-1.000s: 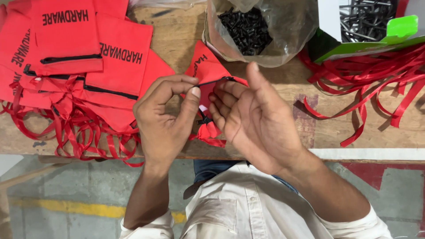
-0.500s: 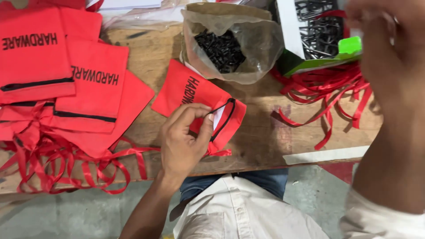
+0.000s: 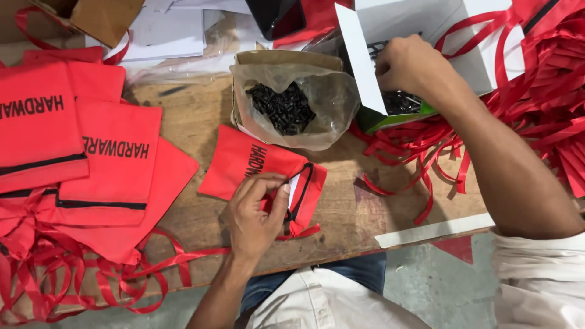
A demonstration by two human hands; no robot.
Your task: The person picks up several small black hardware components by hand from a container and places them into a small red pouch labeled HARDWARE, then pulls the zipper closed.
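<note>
On the bench, centre: red cloth pouch flat on the wooden tabletop, mouth end turned toward the near edge, just below the plastic bag of dark screws
Left hand: left hand resting on the pouch's open end, thumb and fingers pinching the black-trimmed mouth and holding it parted; white lining or slip showing in the gap
Right hand: right hand reaching into the white carton, fingers curled down among dark metal pieces; closed on anything or not, cannot tell
Pouch, feel: judged thin, soft, very light; no stiffness, folds and sags where not supported; cloth looks matte, unlikely to slip
Pouch, where to hold: best at the trimmed rim of the mouth, one side lifted off the other; gripping mid-body would only bunch the cloth and close the opening
Drawstring: red ribbon tail trailing from the mouth, likely to snag or get pulled shut if caught
Screws: small, hard, loose; likely to scatter if dropped beside the mouth
Left of bench: stack of matching red pouches with red ribbons tangled beneath
Right of bench: heap of loose ribbon, touching the carton
</note>
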